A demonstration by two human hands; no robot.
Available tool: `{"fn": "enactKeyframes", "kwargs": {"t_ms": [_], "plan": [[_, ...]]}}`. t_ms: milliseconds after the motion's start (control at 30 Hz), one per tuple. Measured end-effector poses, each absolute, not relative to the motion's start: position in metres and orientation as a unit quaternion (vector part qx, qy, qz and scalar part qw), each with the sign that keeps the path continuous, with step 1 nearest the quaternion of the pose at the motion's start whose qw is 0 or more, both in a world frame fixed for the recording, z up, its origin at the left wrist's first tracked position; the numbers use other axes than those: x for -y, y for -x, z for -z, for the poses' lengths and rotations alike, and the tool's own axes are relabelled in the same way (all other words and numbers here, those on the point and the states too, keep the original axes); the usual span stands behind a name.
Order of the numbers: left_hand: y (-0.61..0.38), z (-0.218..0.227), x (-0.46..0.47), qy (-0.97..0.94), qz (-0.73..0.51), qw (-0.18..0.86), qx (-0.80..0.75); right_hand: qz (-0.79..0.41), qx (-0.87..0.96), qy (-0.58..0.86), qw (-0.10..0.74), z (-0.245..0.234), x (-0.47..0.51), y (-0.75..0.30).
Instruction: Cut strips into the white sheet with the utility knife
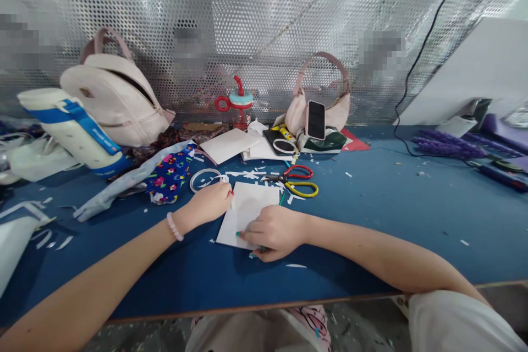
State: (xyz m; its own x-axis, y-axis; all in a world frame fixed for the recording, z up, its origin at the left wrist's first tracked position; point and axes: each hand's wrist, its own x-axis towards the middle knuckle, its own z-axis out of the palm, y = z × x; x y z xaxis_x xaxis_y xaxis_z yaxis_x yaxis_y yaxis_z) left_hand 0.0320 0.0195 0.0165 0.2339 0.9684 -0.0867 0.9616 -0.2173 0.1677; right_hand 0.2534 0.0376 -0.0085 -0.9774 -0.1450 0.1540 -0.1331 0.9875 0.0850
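Observation:
A white sheet of paper or card (256, 201) lies on the blue table in front of me. At its left edge my left hand (208, 203) is closed, fingertips pressed together; whatever is between them is hidden. My right hand (274, 231) rests on the lower right part of the sheet with curled fingers, the index finger against the paper. A thin green stick (282, 198) shows just beyond its knuckles, mostly hidden by the hand. Scissors (291, 177) with one red and one yellow handle lie open past the sheet. A white tape roll (203, 180) sits beyond my left hand.
White paper scraps (251, 175) litter the table (371, 198). Farther back stand a backpack (111, 99), a white-and-blue bottle (78, 132), a red cup (240, 107), a handbag (340, 110) and a phone (315, 120). Patterned cloth (171, 173) lies left; purple flowers (447, 146) lie right.

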Motion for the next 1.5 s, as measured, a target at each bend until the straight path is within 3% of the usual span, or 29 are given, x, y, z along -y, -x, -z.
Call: {"fn": "enactKeyframes", "kwargs": {"t_ms": [633,867,1167,1500], "plan": [[-0.036,-0.025,-0.011,-0.756,-0.009,0.113,-0.645,0.036,0.994,-0.062,0.079,0.01,-0.037,-0.252],[-0.007,-0.014,-0.017,-0.827,-0.04,0.109,-0.55,0.037,0.994,-0.06,0.085,0.009,-0.037,-0.251],[0.008,-0.012,-0.016,-0.939,-0.065,0.009,-0.337,0.037,0.995,-0.056,0.076,0.01,-0.036,-0.252],[0.007,-0.003,-0.013,-0.944,-0.06,-0.036,-0.323,0.032,0.996,-0.054,0.064,0.006,-0.034,-0.253]]}}
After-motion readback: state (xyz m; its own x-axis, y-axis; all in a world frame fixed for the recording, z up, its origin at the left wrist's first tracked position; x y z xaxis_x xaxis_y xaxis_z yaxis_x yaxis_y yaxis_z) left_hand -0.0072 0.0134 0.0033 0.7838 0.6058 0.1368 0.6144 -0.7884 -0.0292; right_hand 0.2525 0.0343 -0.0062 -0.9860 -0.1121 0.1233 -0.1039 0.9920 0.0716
